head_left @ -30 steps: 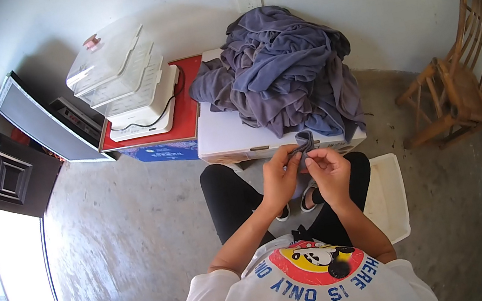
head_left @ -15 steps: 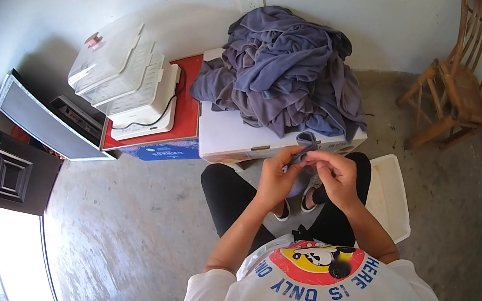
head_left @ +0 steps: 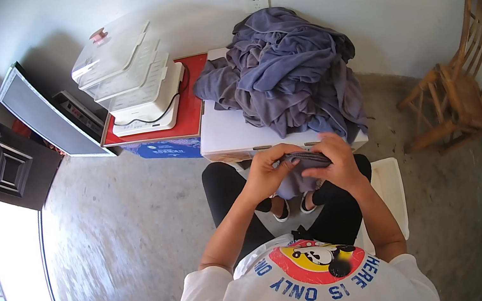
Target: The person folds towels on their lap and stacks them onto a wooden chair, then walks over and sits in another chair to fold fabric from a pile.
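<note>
A grey-purple cloth (head_left: 307,159) is stretched between my two hands above my knees, its upper edge gathered in narrow folds. My left hand (head_left: 266,175) pinches the left end of these folds, thumb on the near side. At the right end, my right hand (head_left: 340,162) has its thumb on the near side of the cloth and its fingers behind. Below the hands, the lower part of the cloth hangs down between my legs. A large crumpled heap of similar grey-purple fabric (head_left: 288,68) lies just beyond, on a white box (head_left: 228,132).
Left of the heap, a clear tiered food steamer (head_left: 134,72) with a cord stands on a red-topped box (head_left: 188,127). A white bin (head_left: 389,195) is beside my right leg. A bamboo chair (head_left: 456,90) stands right, a framed screen (head_left: 51,116) and dark door (head_left: 0,157) left.
My hands have moved apart, the right one shifting right and turning. The cloth, bunched between my fingertips before, is now spread sideways in folds, with more hanging below.
</note>
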Available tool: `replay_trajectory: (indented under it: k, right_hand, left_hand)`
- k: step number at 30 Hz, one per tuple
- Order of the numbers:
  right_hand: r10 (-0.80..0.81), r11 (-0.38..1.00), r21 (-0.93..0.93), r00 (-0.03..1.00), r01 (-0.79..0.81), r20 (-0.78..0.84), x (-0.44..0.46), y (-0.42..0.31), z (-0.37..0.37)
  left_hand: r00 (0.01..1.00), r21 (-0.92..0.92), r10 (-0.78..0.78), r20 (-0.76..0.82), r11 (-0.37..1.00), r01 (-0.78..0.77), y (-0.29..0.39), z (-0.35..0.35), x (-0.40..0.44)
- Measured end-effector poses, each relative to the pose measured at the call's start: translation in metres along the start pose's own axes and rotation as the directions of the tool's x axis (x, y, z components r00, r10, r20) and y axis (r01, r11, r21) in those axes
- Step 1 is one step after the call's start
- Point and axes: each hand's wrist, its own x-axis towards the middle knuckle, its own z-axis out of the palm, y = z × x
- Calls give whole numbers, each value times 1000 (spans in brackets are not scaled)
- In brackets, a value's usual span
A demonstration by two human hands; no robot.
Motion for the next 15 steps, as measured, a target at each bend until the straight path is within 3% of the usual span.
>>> replay_trajectory:
  k: [2,5,8,11,15]
  right_hand:
    - [99,995,2,995,-99,-13,-4,-1,2]
    - [-32,993,-113,997,24,-70,4,-7,-5]
    - [-66,983,-171,998,65,3,7,-3,-10]
    - [-32,985,-168,1000,31,2,13,-9,-23]
    - [-23,979,-199,997,37,73,21,-7,-31]
  left_hand:
    - [998,74,-17,-56,997,21,-3,-4,0]
    - [993,183,-77,-92,979,93,-5,-6,0]
    - [993,214,4,-116,977,21,-8,-4,0]
    - [997,247,-15,-70,968,32,5,-3,2]
    - [995,158,-80,-59,983,88,11,8,8]
